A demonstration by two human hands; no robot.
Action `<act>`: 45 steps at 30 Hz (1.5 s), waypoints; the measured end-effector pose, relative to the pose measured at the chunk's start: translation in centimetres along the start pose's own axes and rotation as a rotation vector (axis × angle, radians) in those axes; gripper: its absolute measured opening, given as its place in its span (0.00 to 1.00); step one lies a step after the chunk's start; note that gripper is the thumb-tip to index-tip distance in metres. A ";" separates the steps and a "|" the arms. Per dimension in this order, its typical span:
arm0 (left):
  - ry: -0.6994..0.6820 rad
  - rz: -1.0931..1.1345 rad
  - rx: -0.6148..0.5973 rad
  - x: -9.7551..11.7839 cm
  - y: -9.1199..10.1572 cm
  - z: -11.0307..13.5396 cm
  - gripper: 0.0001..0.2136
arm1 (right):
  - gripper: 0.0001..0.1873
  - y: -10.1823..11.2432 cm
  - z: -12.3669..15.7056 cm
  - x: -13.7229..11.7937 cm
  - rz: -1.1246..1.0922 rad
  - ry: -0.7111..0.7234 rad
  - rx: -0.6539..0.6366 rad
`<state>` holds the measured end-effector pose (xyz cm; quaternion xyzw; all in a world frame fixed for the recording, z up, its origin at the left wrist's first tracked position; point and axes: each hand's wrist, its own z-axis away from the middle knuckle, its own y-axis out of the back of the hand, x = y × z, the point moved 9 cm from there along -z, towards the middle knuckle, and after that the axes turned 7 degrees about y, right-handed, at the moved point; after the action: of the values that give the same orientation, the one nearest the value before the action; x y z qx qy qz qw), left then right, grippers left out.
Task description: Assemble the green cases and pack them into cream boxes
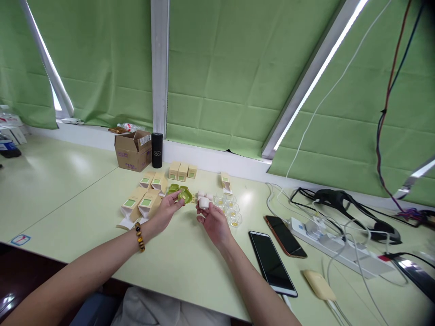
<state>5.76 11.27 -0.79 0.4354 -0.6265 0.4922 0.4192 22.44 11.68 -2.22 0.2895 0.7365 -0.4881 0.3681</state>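
My left hand (167,208) pinches a small green lid (186,195) between thumb and fingers, just above the pale green table (68,181). My right hand (211,219) is closed round a small white jar (203,203), held close to the lid. Behind them lie more green lids (174,188), white jars (203,194) and several clear inserts with yellow centres (232,212). Small tan boxes with green labels (141,203) lie open to the left of my left hand. A beaded bracelet (139,236) sits on my left wrist.
Three upright tan boxes (182,171), a black cylinder (157,150) and an open cardboard carton (133,150) stand at the back. Two phones (272,260) (285,235), a yellow pad (318,284), a power strip (335,246) and tangled cables (343,203) occupy the right side.
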 end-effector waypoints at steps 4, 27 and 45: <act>-0.001 -0.019 -0.005 0.0 -0.1 0.0 0.26 | 0.23 0.2 -0.1 -0.4 0.091 0.029 0.003; -0.014 -0.190 0.048 0.4 -0.1 0.2 0.29 | 0.24 -1.0 0.3 -1.7 0.268 0.226 0.017; -0.121 -0.573 0.128 0.1 0.3 0.1 0.24 | 0.20 -0.3 0.0 -1.7 0.411 0.184 0.111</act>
<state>5.41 11.15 -0.82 0.6485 -0.4697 0.3654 0.4747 23.15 11.46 -0.70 0.4965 0.6646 -0.4142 0.3745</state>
